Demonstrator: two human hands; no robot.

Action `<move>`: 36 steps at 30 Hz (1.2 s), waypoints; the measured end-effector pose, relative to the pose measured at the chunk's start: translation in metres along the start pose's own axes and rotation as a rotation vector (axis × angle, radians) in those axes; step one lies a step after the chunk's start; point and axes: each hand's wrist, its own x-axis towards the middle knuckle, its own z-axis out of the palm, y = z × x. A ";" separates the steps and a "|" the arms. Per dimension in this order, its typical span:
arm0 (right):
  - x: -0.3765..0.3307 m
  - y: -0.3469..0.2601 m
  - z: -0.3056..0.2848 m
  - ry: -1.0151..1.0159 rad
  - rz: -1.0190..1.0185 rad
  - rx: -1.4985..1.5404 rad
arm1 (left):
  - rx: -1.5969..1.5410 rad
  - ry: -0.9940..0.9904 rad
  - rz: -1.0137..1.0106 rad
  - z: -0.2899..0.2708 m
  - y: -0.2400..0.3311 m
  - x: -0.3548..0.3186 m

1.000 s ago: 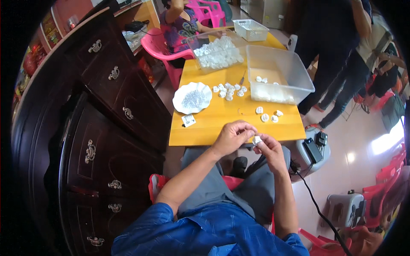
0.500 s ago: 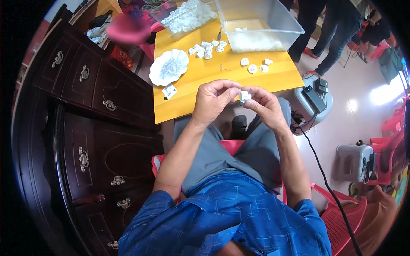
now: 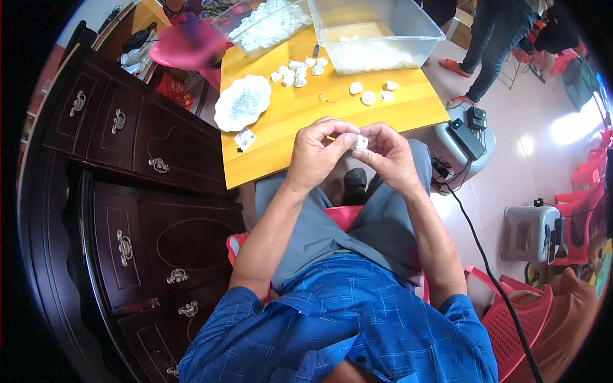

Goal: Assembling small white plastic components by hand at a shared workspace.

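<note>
My left hand (image 3: 321,152) and my right hand (image 3: 387,152) meet above my lap, at the near edge of a yellow wooden table (image 3: 300,127). Between the fingertips of both hands sits a small white round piece (image 3: 361,142), pinched from both sides. Beyond the hands, a few more white pieces (image 3: 369,96) lie loose on the table, and several others (image 3: 297,71) are grouped farther back. A white dish (image 3: 242,102) stands at the table's left side.
A clear plastic tub (image 3: 370,29) and a clear bag of white pieces (image 3: 265,25) stand at the far end. A dark wooden cabinet (image 3: 128,191) runs along my left. Grey devices (image 3: 469,131) with a cable, red plastic chairs and standing people are to the right.
The view has tilted down and closer, so the table sits higher in the picture. My hands stay together on the small white piece, with the fingers shifting slightly around it.
</note>
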 end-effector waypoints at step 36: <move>-0.005 -0.005 0.011 0.270 -0.305 -0.565 | 0.161 0.036 0.005 0.004 -0.001 0.003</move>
